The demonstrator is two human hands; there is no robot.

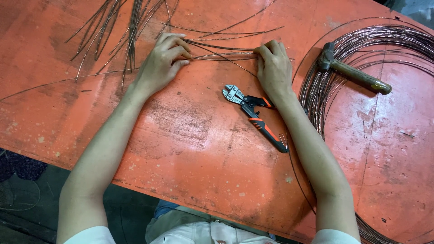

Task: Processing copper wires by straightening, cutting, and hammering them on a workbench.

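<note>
A small bundle of cut copper-coloured wires lies across the orange metal table. My left hand grips the bundle at its left end with the fingers curled over it. At the bundle's right end my right hand pinches the same wires. Between my forearms, just below the right hand, lies a pair of wire cutters with black and orange handles, jaws pointing up-left.
A large coil of copper-coloured wire fills the table's right side, with a wooden-handled hammer resting on it. Several cut wire lengths lie fanned at the upper left. The table's near edge runs diagonally above a dark floor.
</note>
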